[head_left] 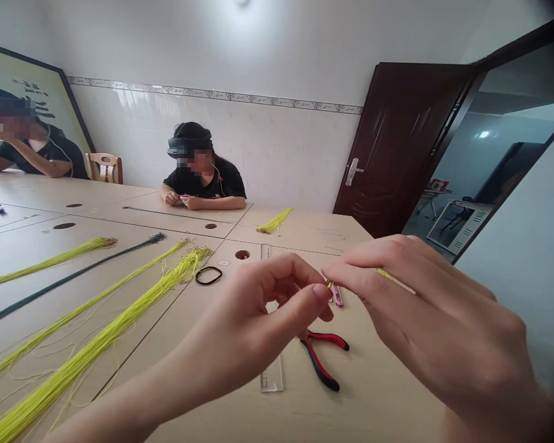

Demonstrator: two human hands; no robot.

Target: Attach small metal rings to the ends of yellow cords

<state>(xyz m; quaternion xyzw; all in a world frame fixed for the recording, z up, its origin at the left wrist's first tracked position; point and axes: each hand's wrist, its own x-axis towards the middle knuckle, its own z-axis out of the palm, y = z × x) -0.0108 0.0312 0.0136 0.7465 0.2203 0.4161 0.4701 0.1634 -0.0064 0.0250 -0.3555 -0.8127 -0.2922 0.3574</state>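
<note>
from the head view, my left hand [263, 307] and right hand [410, 295] meet over the table [388, 394], fingers closed in a pinch on a small metal piece [329, 284] with a yellow cord [384, 272] going to 2 o'clock. i should hold both pinches steady and near the tip. the pliers [323, 357] lie at 6 o'clock, the ruler [271, 378] at 7.
</note>
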